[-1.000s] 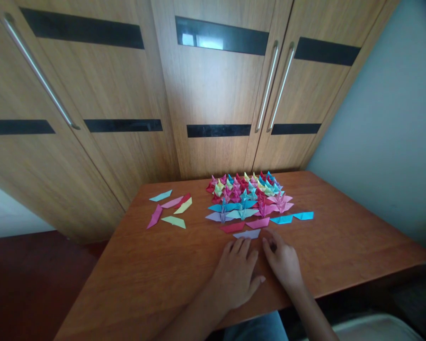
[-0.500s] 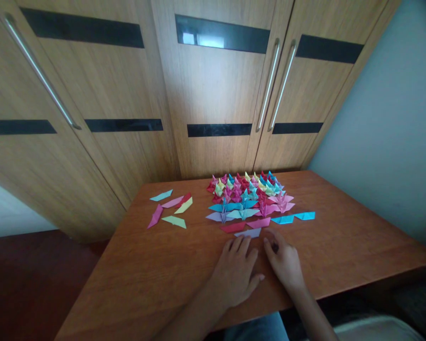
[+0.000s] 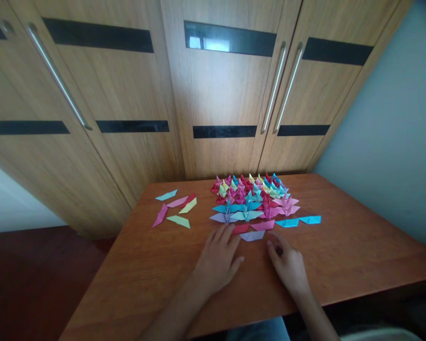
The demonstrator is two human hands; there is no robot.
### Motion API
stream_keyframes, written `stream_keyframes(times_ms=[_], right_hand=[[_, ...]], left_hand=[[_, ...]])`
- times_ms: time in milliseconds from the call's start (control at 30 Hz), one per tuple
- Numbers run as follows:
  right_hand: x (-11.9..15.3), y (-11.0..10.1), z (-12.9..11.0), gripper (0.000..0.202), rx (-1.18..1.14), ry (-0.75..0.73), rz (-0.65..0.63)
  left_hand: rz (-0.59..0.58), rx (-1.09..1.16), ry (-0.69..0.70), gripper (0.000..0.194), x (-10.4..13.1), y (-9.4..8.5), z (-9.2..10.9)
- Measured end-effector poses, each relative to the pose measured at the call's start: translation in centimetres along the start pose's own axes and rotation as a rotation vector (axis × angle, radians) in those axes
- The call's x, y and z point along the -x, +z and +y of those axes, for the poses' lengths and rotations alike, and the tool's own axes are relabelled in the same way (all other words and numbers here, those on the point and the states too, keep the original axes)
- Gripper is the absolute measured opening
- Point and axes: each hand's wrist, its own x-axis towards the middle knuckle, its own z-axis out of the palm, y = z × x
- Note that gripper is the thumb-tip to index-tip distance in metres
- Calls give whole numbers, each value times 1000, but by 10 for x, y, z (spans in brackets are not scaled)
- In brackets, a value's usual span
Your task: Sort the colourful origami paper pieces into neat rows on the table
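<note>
My left hand lies palm down on the table, fingers apart, its fingertips at the left end of a red folded paper strip. Nothing shows in its grasp. Just right of it lies a lavender folded strip, untouched. My right hand rests to the right of that strip with thumb and index finger curled and a gap between them, holding nothing visible. A pink strip and two blue strips continue the row. Behind them stand rows of colourful folded paper figures.
Several loose folded strips, among them a green one and a magenta one, lie at the left of the wooden table. Wooden cabinet doors rise behind it, and a pale wall stands at the right.
My left hand has moved left, off the lavender strip and towards the red one. The camera view has shifted slightly. My right hand stays by the lavender strip's right end.
</note>
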Motion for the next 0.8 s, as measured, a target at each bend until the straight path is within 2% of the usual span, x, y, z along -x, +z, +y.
stream_keyframes(times_ms=[200,267,333,467,800], right_hand=[[1,-1,-1,39,10,5,3],[1,0,-1,39,7,1,8],[2,0,-1,40,9,-4,12],[1,0,0,40,21,-14,10],[1,1,1,37,9,-13,-1]], left_hand=[[74,-195,-244,33,14,-40,-92],[84,-257,-271,32,23,-46,-115],[75,-290,-283,32,30,-48,-130],[24,-271,-303,30,36,-45,-139],[28,-202,-280,28,38,-44,-135]])
